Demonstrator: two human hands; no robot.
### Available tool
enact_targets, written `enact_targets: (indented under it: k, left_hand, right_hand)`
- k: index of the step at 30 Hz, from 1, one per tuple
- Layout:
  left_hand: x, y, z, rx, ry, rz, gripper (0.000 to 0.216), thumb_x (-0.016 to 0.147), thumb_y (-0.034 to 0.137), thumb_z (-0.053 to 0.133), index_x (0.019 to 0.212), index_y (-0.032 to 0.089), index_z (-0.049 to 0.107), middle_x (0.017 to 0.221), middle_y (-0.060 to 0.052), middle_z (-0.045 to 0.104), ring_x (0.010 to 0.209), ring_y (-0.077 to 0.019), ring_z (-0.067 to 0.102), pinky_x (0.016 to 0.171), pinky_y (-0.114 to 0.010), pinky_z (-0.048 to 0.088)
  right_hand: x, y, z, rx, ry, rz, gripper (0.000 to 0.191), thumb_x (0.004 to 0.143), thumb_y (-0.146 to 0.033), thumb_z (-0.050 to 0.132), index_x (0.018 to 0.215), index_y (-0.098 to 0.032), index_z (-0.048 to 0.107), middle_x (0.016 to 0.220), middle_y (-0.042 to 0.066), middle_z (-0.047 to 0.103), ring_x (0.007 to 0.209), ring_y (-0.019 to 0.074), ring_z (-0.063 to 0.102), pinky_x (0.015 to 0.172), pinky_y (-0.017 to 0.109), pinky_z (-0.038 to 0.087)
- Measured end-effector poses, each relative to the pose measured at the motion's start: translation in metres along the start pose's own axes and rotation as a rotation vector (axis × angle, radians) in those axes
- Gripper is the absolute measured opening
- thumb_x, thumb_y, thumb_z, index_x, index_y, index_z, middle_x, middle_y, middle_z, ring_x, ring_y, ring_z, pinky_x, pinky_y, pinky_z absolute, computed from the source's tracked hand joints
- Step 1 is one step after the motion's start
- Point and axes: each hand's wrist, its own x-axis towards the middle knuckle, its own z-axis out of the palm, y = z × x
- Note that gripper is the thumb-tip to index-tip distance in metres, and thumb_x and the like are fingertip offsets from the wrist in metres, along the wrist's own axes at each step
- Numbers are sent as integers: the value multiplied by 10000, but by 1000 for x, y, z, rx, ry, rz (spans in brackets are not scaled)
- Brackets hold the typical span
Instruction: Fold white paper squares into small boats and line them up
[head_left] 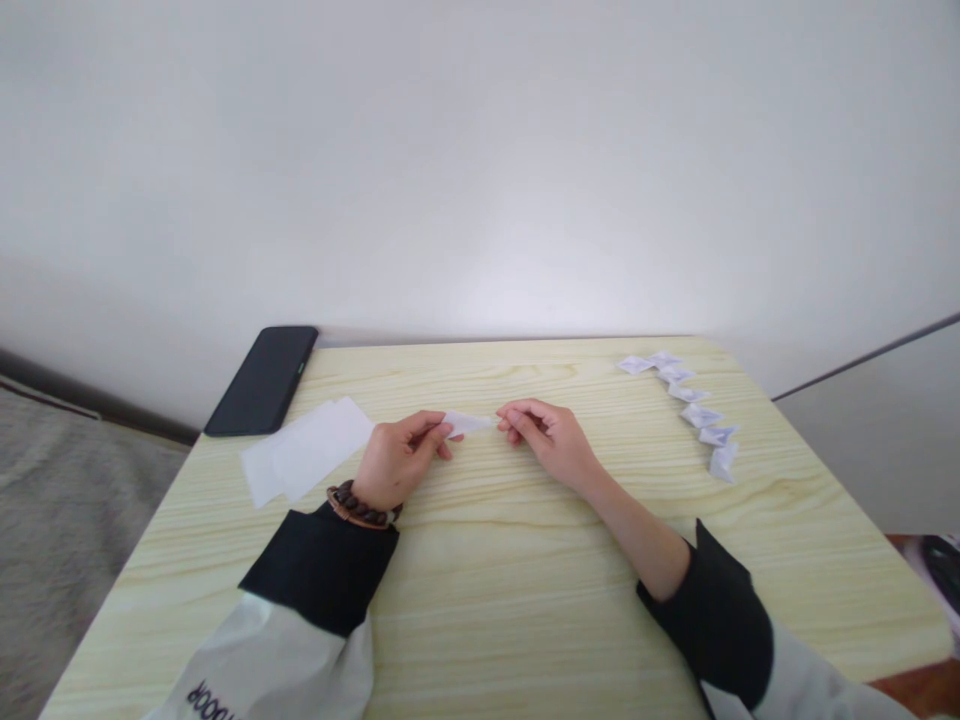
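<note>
A small folded piece of white paper (469, 424), narrowing toward its right end, is held above the middle of the table. My left hand (403, 452) pinches its wide end between thumb and fingers. At the pointed end, the fingertips of my right hand (546, 437) are closed on it. White paper sheets (311, 448) lie overlapping just left of my left hand. Several small folded paper pieces (696, 413) form a curved row on the right side of the table.
A black phone (264, 381) rests at the table's far left corner. The light wood-grain table (495, 600) meets a white wall (480, 180) at its back edge. Grey fabric (75, 520) shows beyond the left edge, and a dark object (941, 565) sits past the right edge.
</note>
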Motion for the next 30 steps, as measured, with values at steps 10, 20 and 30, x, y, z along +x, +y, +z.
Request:
enact_targets:
  k: [10, 20, 30]
  left_hand:
    - [-3, 3, 6, 58, -48, 93, 222, 850, 340, 524, 914, 169, 649, 781, -22, 721, 636, -132, 646, 574, -214, 496]
    - [0, 4, 9, 193, 205, 428, 121, 803, 237, 620, 908, 188, 655, 783, -36, 626, 751, -148, 574, 702, -276, 487]
    - [1, 1, 10, 307, 285, 428, 84, 794, 264, 626, 787, 183, 646, 730, -38, 649, 798, -192, 544, 739, -329, 470]
  right_hand:
    - [-3, 2, 4, -168, -70, -169, 172, 849, -292, 540, 934, -162, 614, 728, 33, 668, 623, 109, 621, 595, 207, 505]
    - [-5, 6, 8, -167, 27, -240, 140, 827, -329, 570, 873, -207, 519, 700, 7, 670, 547, 104, 625, 537, 200, 513]
    - [-6, 7, 9, -179, 38, -293, 114, 840, -310, 560, 868, -206, 521, 726, 9, 681, 544, 99, 642, 537, 189, 524]
